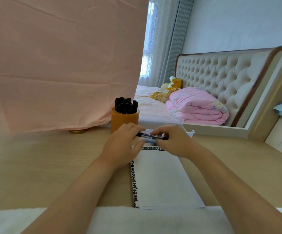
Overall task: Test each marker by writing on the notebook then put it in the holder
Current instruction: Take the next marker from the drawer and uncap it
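My left hand (122, 146) and right hand (172, 141) pinch a black marker (151, 136) level above the notebook (162, 179), beside the orange holder (124, 121) full of markers (126, 105).

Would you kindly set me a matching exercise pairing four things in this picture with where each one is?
Things:
1. single black marker
2. orange cylindrical holder
3. white open notebook
4. pink folded quilt

Places:
A. on the bed
B. flat on the desk, between the forearms
C. held level by the left hand and right hand
D. upright on the desk, holding black markers

Pairs: 1-C, 2-D, 3-B, 4-A.
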`<action>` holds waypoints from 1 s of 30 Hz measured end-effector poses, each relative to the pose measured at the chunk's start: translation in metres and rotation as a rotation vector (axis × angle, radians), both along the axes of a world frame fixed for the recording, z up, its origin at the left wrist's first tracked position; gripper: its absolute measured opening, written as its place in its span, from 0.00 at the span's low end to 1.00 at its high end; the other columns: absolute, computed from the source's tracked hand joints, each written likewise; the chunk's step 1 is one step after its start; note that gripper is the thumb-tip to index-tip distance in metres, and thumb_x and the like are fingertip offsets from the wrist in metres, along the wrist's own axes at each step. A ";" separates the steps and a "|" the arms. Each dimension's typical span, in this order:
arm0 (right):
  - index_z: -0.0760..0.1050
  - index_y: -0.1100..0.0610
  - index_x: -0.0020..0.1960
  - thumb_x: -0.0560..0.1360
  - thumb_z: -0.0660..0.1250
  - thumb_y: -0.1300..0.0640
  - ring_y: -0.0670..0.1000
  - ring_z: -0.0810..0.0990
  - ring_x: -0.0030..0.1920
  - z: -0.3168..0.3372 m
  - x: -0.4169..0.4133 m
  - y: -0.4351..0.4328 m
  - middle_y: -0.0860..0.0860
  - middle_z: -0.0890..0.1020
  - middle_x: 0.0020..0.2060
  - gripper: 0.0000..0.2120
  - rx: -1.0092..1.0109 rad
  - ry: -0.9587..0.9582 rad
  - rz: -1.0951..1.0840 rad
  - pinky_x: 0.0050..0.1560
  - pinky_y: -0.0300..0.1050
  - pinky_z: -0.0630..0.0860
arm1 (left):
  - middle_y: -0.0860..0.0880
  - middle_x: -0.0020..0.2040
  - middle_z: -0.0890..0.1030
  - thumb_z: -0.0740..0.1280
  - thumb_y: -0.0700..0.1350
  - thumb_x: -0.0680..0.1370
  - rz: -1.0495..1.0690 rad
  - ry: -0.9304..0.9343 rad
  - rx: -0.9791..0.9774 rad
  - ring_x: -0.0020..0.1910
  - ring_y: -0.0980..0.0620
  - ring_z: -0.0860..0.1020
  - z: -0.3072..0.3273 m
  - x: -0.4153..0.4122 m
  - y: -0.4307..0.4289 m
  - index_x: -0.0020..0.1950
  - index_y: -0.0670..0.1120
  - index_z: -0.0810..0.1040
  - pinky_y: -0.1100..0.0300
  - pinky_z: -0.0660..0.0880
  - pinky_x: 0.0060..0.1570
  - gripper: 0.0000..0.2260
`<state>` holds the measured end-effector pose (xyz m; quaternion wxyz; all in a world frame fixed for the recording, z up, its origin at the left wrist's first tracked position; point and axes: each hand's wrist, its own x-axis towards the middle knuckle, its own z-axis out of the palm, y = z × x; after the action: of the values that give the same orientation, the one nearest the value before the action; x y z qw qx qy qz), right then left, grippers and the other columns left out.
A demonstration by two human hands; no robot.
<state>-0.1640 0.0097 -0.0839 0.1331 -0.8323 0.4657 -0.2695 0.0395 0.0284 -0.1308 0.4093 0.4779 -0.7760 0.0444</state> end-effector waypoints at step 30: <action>0.80 0.50 0.48 0.82 0.61 0.52 0.47 0.71 0.33 0.013 -0.016 0.001 0.48 0.76 0.34 0.10 0.197 0.047 0.069 0.37 0.41 0.69 | 0.56 0.59 0.76 0.66 0.48 0.80 -0.049 -0.081 -0.083 0.51 0.59 0.75 0.019 -0.014 0.011 0.70 0.50 0.72 0.62 0.75 0.43 0.18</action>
<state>-0.1802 0.0106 -0.0709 0.2124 -0.8369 0.4639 -0.1980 0.0250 0.0390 -0.1121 0.3979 0.4391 -0.8009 0.0857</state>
